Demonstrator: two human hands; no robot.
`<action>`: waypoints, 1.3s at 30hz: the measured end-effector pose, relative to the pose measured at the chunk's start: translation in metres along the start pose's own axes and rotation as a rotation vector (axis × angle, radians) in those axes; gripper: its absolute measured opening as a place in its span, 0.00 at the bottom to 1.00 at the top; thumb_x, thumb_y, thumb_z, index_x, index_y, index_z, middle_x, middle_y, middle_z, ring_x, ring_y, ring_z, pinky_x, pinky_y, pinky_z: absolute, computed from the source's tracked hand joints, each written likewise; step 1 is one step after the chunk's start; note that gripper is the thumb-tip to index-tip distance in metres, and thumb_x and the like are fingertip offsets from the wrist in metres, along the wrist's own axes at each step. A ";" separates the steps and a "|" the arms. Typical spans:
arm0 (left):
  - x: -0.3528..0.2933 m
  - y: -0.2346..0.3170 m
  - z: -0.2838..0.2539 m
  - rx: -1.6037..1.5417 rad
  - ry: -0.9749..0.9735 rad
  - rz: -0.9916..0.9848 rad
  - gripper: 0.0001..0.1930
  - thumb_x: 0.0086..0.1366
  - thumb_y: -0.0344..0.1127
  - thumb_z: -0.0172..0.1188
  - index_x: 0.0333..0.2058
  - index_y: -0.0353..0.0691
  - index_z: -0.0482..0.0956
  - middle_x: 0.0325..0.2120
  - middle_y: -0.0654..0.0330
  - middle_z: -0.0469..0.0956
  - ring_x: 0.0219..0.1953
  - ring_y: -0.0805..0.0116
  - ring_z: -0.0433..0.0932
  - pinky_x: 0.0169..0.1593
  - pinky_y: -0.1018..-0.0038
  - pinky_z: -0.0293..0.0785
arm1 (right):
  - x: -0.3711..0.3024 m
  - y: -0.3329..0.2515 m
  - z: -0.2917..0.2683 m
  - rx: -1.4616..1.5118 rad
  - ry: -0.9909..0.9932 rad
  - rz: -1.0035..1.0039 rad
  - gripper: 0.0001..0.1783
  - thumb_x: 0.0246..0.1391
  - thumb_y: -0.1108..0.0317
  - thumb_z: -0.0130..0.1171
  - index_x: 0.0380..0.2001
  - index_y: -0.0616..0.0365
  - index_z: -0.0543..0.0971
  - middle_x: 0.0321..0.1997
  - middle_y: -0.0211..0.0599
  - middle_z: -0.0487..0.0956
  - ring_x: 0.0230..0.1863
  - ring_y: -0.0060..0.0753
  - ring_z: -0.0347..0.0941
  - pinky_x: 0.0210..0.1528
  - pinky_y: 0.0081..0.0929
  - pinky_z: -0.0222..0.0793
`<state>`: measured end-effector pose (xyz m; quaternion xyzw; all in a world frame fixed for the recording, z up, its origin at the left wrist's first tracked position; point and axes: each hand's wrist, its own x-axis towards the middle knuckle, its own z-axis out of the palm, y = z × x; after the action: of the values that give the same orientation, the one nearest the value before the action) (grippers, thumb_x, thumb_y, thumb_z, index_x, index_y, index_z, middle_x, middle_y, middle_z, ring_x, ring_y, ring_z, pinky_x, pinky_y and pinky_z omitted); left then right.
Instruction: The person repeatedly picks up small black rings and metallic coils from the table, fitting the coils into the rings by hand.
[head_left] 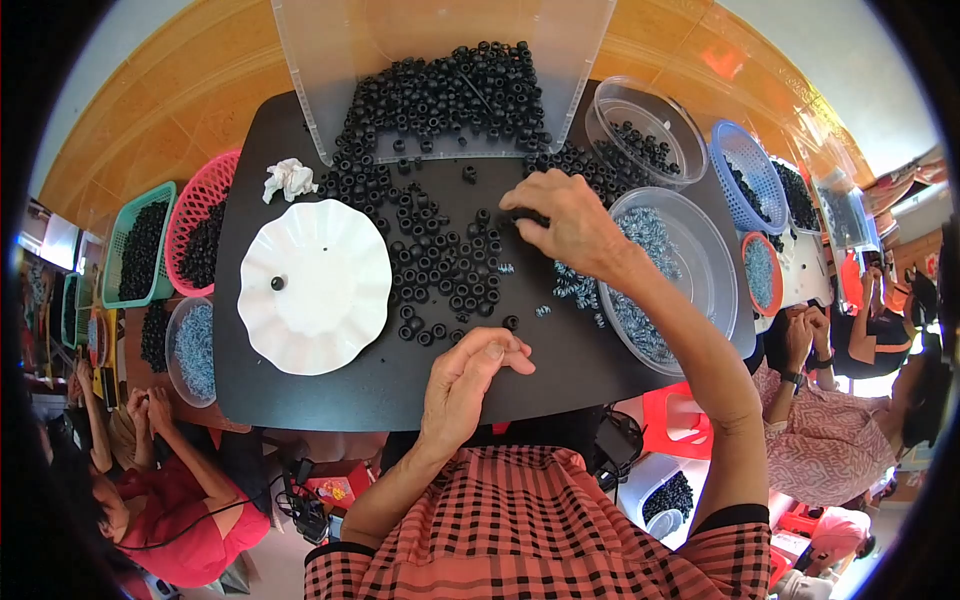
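Observation:
Small round black parts with a hole through them [455, 260] lie scattered over the dark table in front of me. Over the right side of this spread, my right hand [565, 220] is closed on a black part [525, 215], partly hidden under its fingers. Near the table's front edge is my left hand [470, 375], its fingers curled together and pointing right; whatever they hold, if anything, is hidden. One black part lies just beyond its fingertips. Small bluish, spiral-looking metal pieces [575, 285] lie on the table below my right wrist, beside a clear round tub [710, 280] of the same pieces.
A white scalloped plate [315, 325] with one black part stands at left, near crumpled tissue [290, 179]. A tipped clear bin [440, 35] spills black parts at the back. Another clear tub [605, 100] is at back right. Baskets [185, 225] and co-workers flank the table.

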<state>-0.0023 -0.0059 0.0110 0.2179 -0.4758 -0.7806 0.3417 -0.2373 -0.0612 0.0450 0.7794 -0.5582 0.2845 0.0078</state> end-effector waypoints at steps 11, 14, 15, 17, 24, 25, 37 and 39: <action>-0.002 -0.002 -0.002 -0.082 0.048 -0.012 0.09 0.68 0.29 0.48 0.44 0.32 0.72 0.33 0.57 0.79 0.41 0.73 0.75 0.49 0.76 0.69 | -0.008 -0.056 -0.022 0.643 -0.160 0.530 0.08 0.44 0.76 0.59 0.32 0.62 0.78 0.31 0.33 0.79 0.35 0.17 0.76 0.39 0.18 0.71; -0.002 0.010 0.005 0.000 0.132 0.124 0.14 0.66 0.24 0.50 0.50 0.31 0.68 0.36 0.56 0.77 0.41 0.73 0.76 0.49 0.76 0.70 | -0.029 -0.071 -0.014 1.000 -0.128 0.552 0.10 0.44 0.77 0.59 0.34 0.62 0.78 0.31 0.31 0.79 0.35 0.18 0.76 0.39 0.19 0.71; 0.000 0.014 0.003 0.071 0.135 0.139 0.17 0.66 0.23 0.50 0.53 0.32 0.65 0.37 0.56 0.77 0.41 0.72 0.76 0.49 0.76 0.70 | -0.032 -0.077 -0.015 1.005 -0.145 0.547 0.12 0.45 0.77 0.59 0.36 0.62 0.75 0.31 0.30 0.79 0.34 0.18 0.75 0.39 0.18 0.71; 0.003 0.021 0.006 0.199 0.175 0.158 0.19 0.64 0.22 0.51 0.54 0.32 0.65 0.35 0.58 0.76 0.38 0.73 0.76 0.45 0.77 0.72 | -0.036 -0.085 -0.018 1.046 -0.202 0.548 0.13 0.45 0.78 0.58 0.37 0.61 0.74 0.31 0.31 0.78 0.33 0.17 0.74 0.38 0.18 0.71; 0.002 0.038 0.003 0.769 0.042 0.230 0.15 0.60 0.21 0.53 0.47 0.32 0.74 0.29 0.57 0.77 0.31 0.74 0.75 0.35 0.78 0.73 | -0.048 -0.089 -0.022 1.102 -0.252 0.541 0.15 0.44 0.82 0.55 0.38 0.61 0.71 0.31 0.28 0.75 0.32 0.16 0.70 0.35 0.16 0.68; 0.002 0.037 0.002 0.809 0.025 0.281 0.15 0.60 0.21 0.54 0.46 0.32 0.74 0.29 0.57 0.77 0.30 0.74 0.75 0.34 0.79 0.72 | -0.049 -0.089 -0.021 1.110 -0.269 0.548 0.14 0.44 0.82 0.55 0.38 0.61 0.71 0.32 0.28 0.76 0.32 0.16 0.71 0.35 0.16 0.68; 0.000 0.023 0.004 0.626 0.088 0.173 0.11 0.61 0.24 0.58 0.43 0.33 0.75 0.24 0.65 0.75 0.25 0.83 0.69 0.28 0.84 0.65 | -0.078 -0.107 -0.006 1.022 0.071 0.559 0.04 0.52 0.75 0.59 0.32 0.61 0.75 0.25 0.26 0.77 0.28 0.13 0.72 0.32 0.16 0.69; -0.002 0.022 0.008 0.692 0.136 0.167 0.12 0.60 0.23 0.58 0.43 0.33 0.75 0.22 0.68 0.72 0.24 0.84 0.66 0.27 0.85 0.63 | -0.077 -0.109 -0.005 0.992 0.086 0.551 0.05 0.50 0.74 0.61 0.30 0.60 0.76 0.24 0.26 0.77 0.27 0.13 0.72 0.31 0.17 0.70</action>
<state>0.0014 -0.0064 0.0337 0.3325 -0.7043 -0.5264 0.3411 -0.1609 0.0480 0.0481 0.5031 -0.5396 0.5355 -0.4109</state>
